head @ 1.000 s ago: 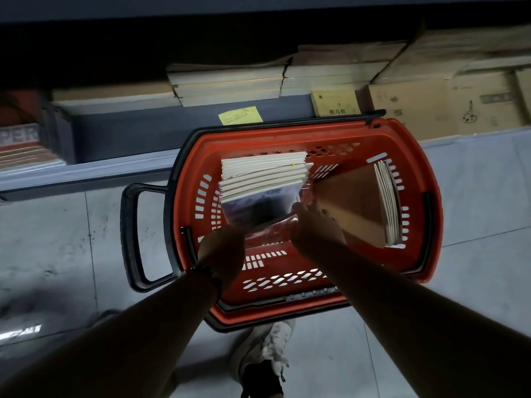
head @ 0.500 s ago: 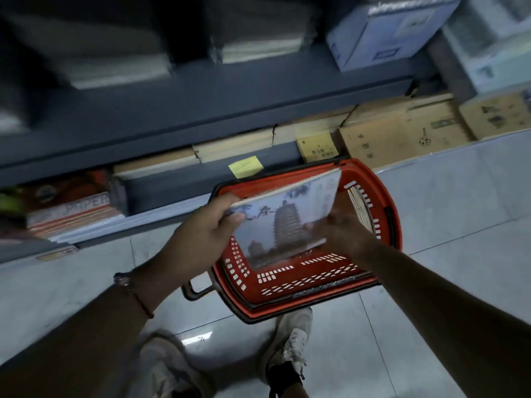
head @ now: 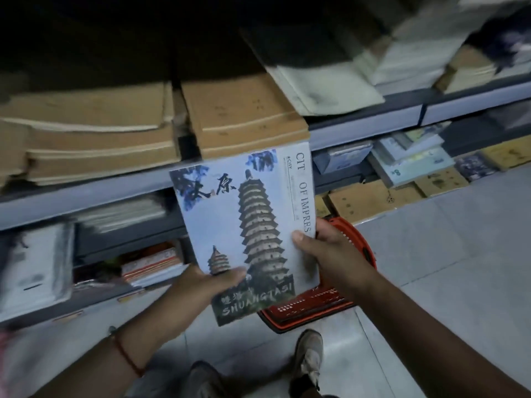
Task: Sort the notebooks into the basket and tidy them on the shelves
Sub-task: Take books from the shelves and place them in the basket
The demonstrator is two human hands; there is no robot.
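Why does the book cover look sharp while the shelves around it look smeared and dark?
Head view: the notebook, gripped by the left hand and right hand, stays crisp; the shelves smear with motion blur, worst at the edges; the top is deep shadow; the wide lens bends lines.

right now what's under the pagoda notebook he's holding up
Below the pagoda notebook, held by the left hand and right hand, sits the red basket on the floor; the notebook covers most of it, so its contents cannot be seen.

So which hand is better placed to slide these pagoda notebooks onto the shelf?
Probably the right hand: it grips the pagoda notebooks at their right edge, higher up and nearer the shelf. The left hand holds the bottom edge from below, supporting.
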